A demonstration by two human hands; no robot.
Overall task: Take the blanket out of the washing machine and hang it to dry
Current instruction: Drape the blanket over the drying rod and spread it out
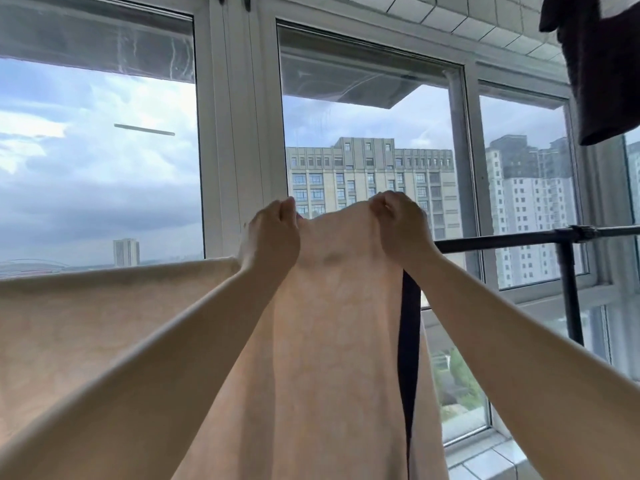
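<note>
I have both arms stretched up and forward toward the windows (374, 126). My left hand (273, 233) is curled tight on the top edge of the blanket (322, 341), fingers pinching the cloth. My right hand (398, 220) pinches the same edge just to the right, knuckles bunched around a fold. Between the two hands the beige blanket is lifted into a hump above the rest of its edge. To the left, the blanket spreads wide and level, its upper edge running straight across below the window sill line; I think it lies over a bar there, but the cloth hides whatever carries it. To the right of my right wrist a black drying rail (519, 239) sticks out from behind the blanket, with a black upright post (573, 299) dropping from it. A dark strip shows along the blanket's right side. A dark garment (602, 64) hangs at the top right corner.
</note>
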